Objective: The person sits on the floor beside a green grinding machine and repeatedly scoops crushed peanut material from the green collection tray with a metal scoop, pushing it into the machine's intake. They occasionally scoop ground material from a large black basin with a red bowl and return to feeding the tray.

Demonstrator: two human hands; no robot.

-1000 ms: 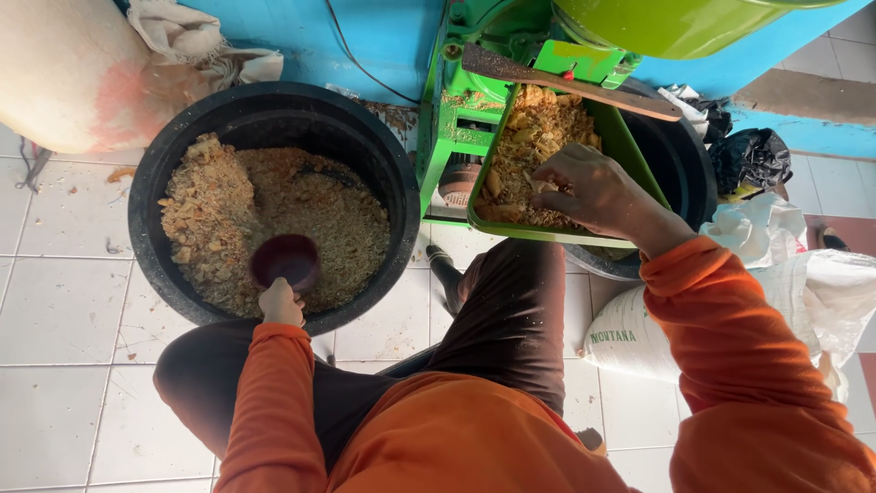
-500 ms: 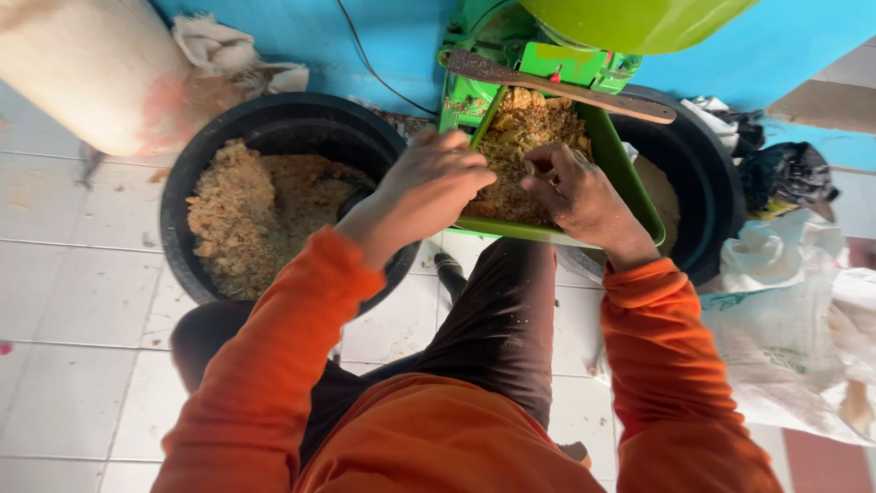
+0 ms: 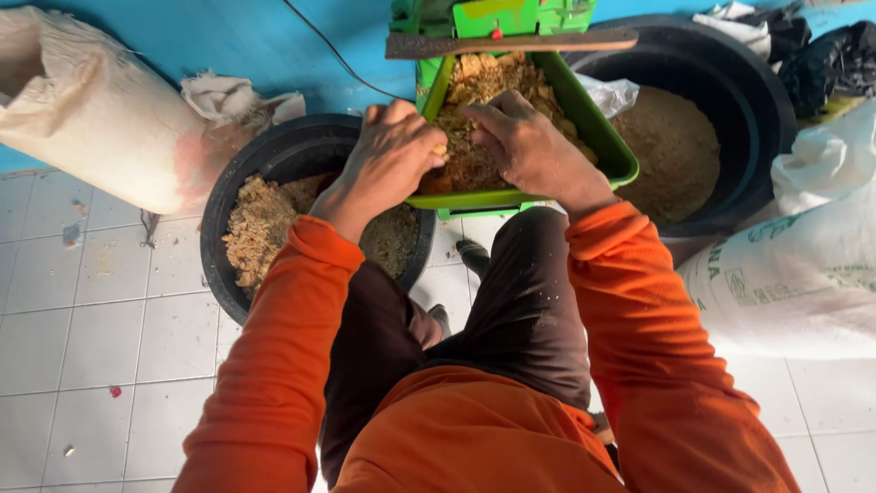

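Note:
Both my hands reach into a green tray (image 3: 598,137) fixed to a green machine (image 3: 493,16); the tray is heaped with coarse brown crumbly material (image 3: 488,78). My left hand (image 3: 388,160) rests at the tray's near left corner, fingers curled into the material. My right hand (image 3: 525,146) lies palm down on the heap beside it, fingers bent into it. Whether either hand holds a clump is hidden by the fingers. Orange sleeves cover both arms.
A black tub (image 3: 233,196) with the same coarse material stands on the floor at left. A second black tub (image 3: 739,100) at right holds finer brown powder (image 3: 671,151). White sacks lie at left (image 3: 87,110) and right (image 3: 803,274). The floor (image 3: 100,329) is white tile.
My left hand left the left tub, where it held a dark red scoop, and moved right into the green tray beside my right hand. The scoop is no longer seen.

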